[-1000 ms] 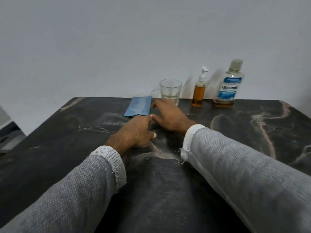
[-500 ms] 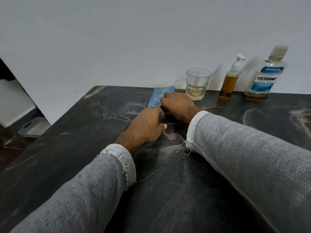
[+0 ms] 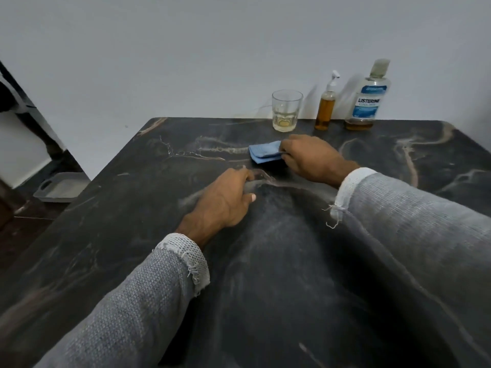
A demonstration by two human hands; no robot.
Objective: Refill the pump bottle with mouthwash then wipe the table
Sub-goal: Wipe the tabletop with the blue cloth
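A folded blue cloth [image 3: 263,154] lies on the dark marble table [image 3: 132,235], and my right hand [image 3: 309,159] grips its right end with curled fingers. My left hand [image 3: 224,200] rests on the table a little nearer to me, fingers loosely curled, holding nothing. At the far edge stand the small pump bottle [image 3: 326,108] with amber liquid and the Listerine mouthwash bottle [image 3: 368,99], capped, with a little amber liquid at its bottom.
A clear glass [image 3: 286,110] with a little yellowish liquid stands left of the pump bottle, behind the cloth. A grey tray [image 3: 59,187] sits on the floor to the table's left. A white wall runs behind the table.
My right hand has taken hold of the blue cloth and drawn it toward me, away from the glass. The left hand stays on the table. My view has swung left.
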